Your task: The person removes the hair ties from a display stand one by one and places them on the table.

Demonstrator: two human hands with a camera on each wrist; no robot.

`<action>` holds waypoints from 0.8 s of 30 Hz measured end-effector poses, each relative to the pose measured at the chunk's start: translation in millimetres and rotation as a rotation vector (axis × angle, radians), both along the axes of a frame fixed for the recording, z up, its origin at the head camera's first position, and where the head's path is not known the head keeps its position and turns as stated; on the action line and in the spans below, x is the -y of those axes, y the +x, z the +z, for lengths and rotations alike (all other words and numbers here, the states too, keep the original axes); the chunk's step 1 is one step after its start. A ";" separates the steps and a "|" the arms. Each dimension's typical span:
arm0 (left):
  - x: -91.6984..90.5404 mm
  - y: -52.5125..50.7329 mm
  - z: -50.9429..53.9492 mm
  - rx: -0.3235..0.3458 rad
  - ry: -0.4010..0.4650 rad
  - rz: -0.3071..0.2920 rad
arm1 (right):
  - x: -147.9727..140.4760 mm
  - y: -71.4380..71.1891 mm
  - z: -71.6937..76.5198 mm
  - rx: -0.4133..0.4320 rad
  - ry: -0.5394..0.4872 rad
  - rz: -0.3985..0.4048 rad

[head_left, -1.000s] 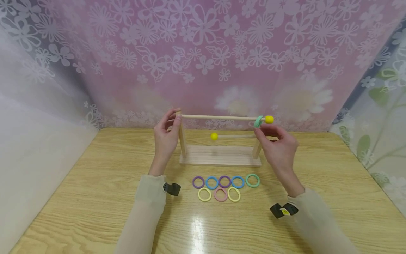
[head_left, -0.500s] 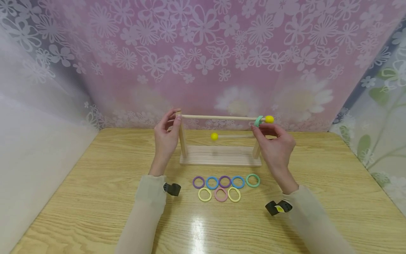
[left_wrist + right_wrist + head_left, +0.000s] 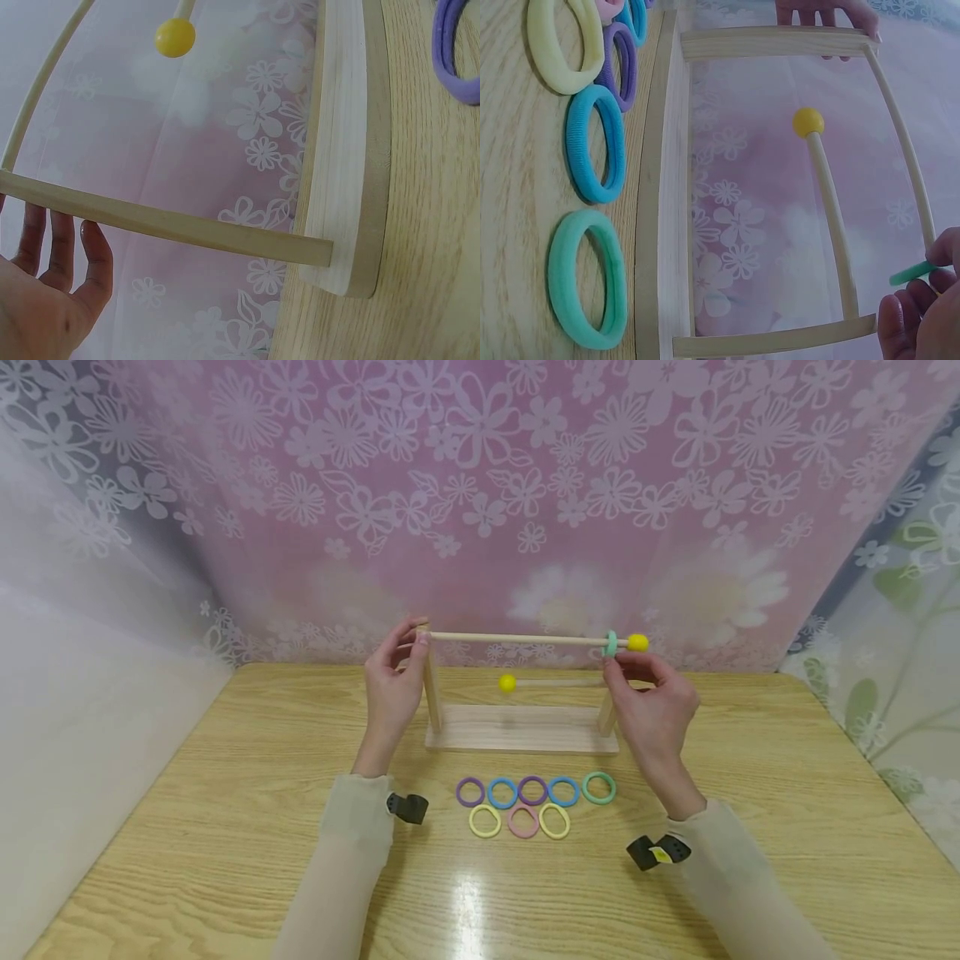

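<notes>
A wooden rack (image 3: 517, 728) stands on the table, its upper rod (image 3: 517, 638) fixed at the left post and tipped with a yellow ball (image 3: 637, 643) on the right. My left hand (image 3: 393, 675) grips the top of the left post (image 3: 172, 225), thumb in front and fingers behind. Around the upper rod, close to the yellow ball, hangs a mint green hair tie (image 3: 611, 644). My right hand (image 3: 655, 710) pinches its lower edge between thumb and fingers. In the right wrist view the hair tie (image 3: 913, 273) shows edge-on, partly hidden by the fingertips.
In front of the rack lie several hair ties in two rows: purple (image 3: 470, 792), blue (image 3: 502, 793), green (image 3: 598, 787), yellow (image 3: 485, 821) and pink (image 3: 522, 821). A lower rod with a yellow ball (image 3: 507, 682) extends leftward from the right post. A floral curtain (image 3: 480, 527) hangs behind the table.
The green hair tie has turned from slanted to nearly upright on the upper rod. My right hand has moved slightly left, while the left hand stays on the post.
</notes>
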State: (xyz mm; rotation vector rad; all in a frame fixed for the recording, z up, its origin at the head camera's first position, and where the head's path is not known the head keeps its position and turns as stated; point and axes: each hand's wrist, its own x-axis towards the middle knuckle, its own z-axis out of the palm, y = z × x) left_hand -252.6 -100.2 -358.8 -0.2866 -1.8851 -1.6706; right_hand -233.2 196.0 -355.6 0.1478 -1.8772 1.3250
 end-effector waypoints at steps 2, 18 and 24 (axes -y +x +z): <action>0.1 -0.4 -0.4 0.002 -0.003 0.001 | -0.7 0.5 0.6 0.006 -0.014 0.001; -0.5 0.9 0.8 0.025 0.002 -0.004 | -5.5 3.1 5.6 0.013 -0.063 -0.023; -0.2 1.4 1.0 0.026 -0.008 0.001 | -7.5 3.8 7.7 0.001 -0.086 -0.017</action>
